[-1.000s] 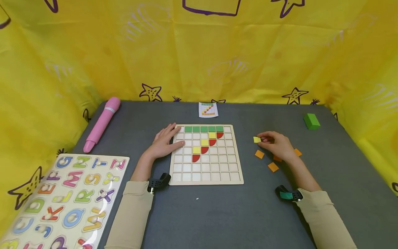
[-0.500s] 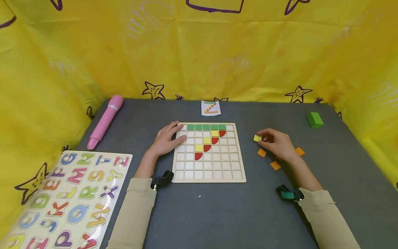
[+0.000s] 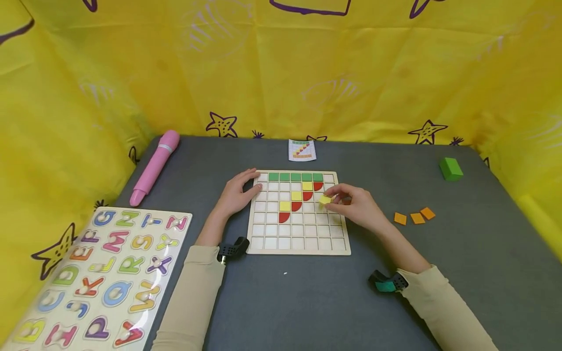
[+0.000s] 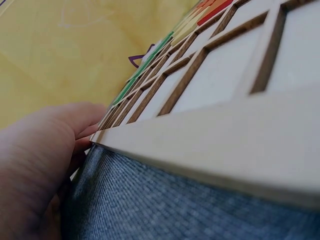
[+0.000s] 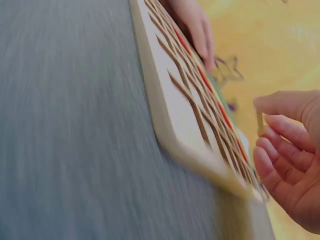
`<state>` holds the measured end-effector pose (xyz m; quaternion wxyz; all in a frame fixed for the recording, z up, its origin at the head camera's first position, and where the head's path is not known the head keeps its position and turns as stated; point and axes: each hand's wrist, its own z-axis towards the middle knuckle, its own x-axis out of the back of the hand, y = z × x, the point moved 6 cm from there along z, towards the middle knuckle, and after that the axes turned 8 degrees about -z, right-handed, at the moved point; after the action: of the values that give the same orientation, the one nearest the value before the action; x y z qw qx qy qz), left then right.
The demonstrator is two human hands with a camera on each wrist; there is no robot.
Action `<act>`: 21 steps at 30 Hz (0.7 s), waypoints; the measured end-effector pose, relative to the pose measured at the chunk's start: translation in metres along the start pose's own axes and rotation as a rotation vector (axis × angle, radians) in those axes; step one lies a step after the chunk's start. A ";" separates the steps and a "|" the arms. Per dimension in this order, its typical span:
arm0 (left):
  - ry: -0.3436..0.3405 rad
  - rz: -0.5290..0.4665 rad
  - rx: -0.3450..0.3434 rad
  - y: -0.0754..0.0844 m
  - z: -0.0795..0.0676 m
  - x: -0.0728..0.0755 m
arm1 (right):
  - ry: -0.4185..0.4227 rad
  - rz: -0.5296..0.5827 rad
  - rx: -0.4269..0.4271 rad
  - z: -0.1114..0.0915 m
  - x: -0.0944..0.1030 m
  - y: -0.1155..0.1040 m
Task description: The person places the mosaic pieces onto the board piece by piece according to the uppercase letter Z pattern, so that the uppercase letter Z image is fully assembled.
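A wooden grid board [image 3: 299,247] lies mid-table, with a row of green squares [image 3: 296,177] along its top and a diagonal of yellow squares [image 3: 296,196] and red quarter-circles [image 3: 284,217]. My left hand [image 3: 237,195] rests at the board's upper left edge, fingers extended over its rim. My right hand [image 3: 356,207] pinches a yellow square tile [image 3: 325,199] between thumb and fingers, above the board's right part. In the right wrist view the tile [image 5: 260,123] appears edge-on, apart from the board.
Several orange square tiles [image 3: 417,218] lie right of the board. A green block [image 3: 451,169] sits at the far right. Behind the board is a small pattern card [image 3: 302,150]. At left are a pink microphone-shaped object [image 3: 155,168] and an alphabet peg puzzle [image 3: 145,219].
My right hand has carried the yellow tile leftward from beside the orange tiles to over the board. The left hand stays at the board's edge.
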<state>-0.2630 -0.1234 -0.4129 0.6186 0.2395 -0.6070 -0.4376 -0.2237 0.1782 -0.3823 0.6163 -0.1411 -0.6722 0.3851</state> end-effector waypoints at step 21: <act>0.002 0.006 -0.012 0.002 0.000 0.000 | -0.122 -0.109 0.337 0.028 -0.080 -0.078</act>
<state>-0.2628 -0.1229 -0.4112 0.6219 0.2344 -0.6046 -0.4390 -0.2119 0.0635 -0.3845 0.6094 0.0244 -0.6411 0.4659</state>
